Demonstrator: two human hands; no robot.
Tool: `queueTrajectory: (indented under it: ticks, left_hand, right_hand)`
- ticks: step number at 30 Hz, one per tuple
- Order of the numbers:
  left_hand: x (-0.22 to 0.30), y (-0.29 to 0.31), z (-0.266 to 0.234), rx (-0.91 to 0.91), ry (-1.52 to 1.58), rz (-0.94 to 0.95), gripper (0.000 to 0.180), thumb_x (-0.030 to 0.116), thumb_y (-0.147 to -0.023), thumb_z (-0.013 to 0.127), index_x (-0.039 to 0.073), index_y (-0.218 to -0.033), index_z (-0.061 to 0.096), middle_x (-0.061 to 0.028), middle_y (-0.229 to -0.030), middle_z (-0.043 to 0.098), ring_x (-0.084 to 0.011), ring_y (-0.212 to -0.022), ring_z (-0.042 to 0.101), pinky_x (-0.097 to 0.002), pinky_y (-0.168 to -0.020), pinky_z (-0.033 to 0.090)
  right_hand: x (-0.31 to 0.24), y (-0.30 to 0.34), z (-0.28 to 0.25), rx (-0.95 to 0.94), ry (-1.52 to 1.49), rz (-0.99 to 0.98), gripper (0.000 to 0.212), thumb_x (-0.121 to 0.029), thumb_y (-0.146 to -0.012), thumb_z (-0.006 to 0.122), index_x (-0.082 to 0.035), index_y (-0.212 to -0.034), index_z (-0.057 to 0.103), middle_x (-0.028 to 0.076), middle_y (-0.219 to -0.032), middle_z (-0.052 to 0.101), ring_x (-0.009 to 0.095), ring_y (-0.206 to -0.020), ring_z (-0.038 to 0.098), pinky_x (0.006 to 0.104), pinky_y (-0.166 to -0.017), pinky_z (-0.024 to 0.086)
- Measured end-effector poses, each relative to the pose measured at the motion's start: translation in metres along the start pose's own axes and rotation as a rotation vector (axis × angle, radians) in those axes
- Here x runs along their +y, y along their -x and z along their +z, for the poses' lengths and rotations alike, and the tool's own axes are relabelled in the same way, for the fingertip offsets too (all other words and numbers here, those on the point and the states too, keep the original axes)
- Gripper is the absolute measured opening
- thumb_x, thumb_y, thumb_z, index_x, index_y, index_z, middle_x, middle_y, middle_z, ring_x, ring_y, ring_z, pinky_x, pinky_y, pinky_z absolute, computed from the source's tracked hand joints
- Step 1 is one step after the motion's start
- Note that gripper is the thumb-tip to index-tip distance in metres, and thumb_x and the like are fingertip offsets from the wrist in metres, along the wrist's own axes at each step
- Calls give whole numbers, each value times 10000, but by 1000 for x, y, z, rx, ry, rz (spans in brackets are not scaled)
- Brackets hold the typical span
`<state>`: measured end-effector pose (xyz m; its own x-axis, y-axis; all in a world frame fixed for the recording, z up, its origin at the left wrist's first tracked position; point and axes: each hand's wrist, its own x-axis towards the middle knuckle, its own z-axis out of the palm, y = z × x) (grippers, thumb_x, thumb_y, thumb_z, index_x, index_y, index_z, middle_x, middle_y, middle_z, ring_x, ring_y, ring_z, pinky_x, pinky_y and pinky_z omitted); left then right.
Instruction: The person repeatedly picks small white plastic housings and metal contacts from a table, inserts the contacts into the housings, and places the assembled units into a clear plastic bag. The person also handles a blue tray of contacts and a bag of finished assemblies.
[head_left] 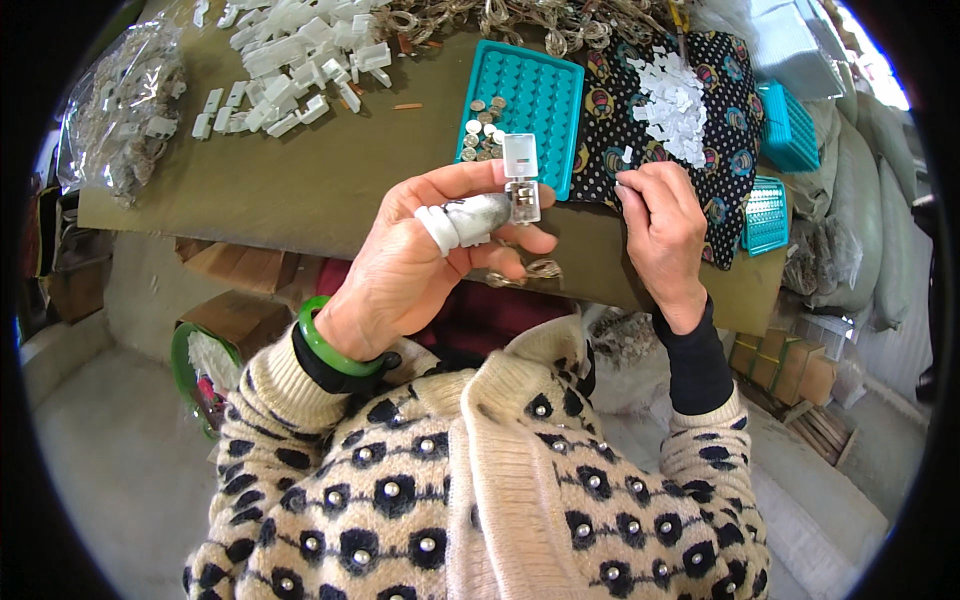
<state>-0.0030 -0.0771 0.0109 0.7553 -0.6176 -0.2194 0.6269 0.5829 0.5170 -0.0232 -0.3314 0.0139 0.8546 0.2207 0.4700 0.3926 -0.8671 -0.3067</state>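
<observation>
My left hand (pixel 400 240), with a white wrapping on one finger, holds up a small clear plastic case (pixel 522 203). Its white lid (pixel 520 156) stands open, and small metallic parts show inside. A thin loop of wire (pixel 543 269) hangs below those fingers. My right hand (pixel 665 225) is closed in a pinch over the dark patterned cloth (pixel 600 125); what is between its fingertips, if anything, is hidden. Just beyond them is a single small white tab (pixel 627 155). A pile of white tabs (pixel 668 105) lies farther off on the cloth.
Behind my left hand, a teal tray (pixel 535 75) carries loose round metal discs (pixel 472 141). White plastic cases (pixel 300 65) are heaped at the far left, near a clear bag (pixel 125 110). Bundled wires (pixel 530 22) lie along the back. Stacked teal trays (pixel 790 125) stand at right.
</observation>
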Motion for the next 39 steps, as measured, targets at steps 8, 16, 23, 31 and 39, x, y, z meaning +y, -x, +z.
queueTrajectory:
  ticks: [8, 16, 23, 31, 39]
  left_hand:
    - [-3, -1, -4, -45, 152, 8, 307, 64, -941, 616, 16, -1243, 597, -207, -1155, 652, -335, -980, 693, -323, -684, 618]
    - [1, 5, -7, 34, 102, 57, 272, 110, -929, 644, 65, -1197, 626, -145, -1026, 674, -193, -769, 680, -232, -487, 486]
    - [0, 11, -9, 45, 84, 138, 246, 125, -912, 670, 42, -1141, 635, -96, -893, 657, -111, -642, 610, -186, -422, 351]
    - [3, 13, -13, 87, 41, 136, 260, 153, -890, 703, 41, -1117, 647, -71, -874, 664, -90, -597, 576, -183, -425, 328]
    - [7, 14, -16, 34, -15, 159, 209, 138, -901, 693, 47, -1082, 642, -87, -893, 676, -111, -635, 627, -175, -440, 388]
  right_hand:
    - [-58, -19, 1, 109, -433, 108, 132, 67, -814, 691, 5, -926, 657, 110, -866, 632, 219, -741, 616, 296, -651, 502]
    - [-80, -34, 23, 249, -355, -91, 164, 65, -802, 710, 17, -944, 643, 131, -888, 639, 224, -758, 612, 303, -663, 498]
    - [-90, -38, 28, 194, -261, -159, 178, 67, -798, 709, 13, -944, 622, 136, -867, 620, 257, -740, 605, 325, -647, 498]
    - [-89, -47, 21, 10, -401, -166, 220, 96, -748, 694, 12, -922, 588, 130, -857, 578, 282, -745, 587, 347, -647, 492]
    - [-95, -41, 21, -241, -1600, 759, 172, -11, -927, 629, -20, -1067, 529, 34, -1030, 588, 93, -865, 578, 256, -739, 507]
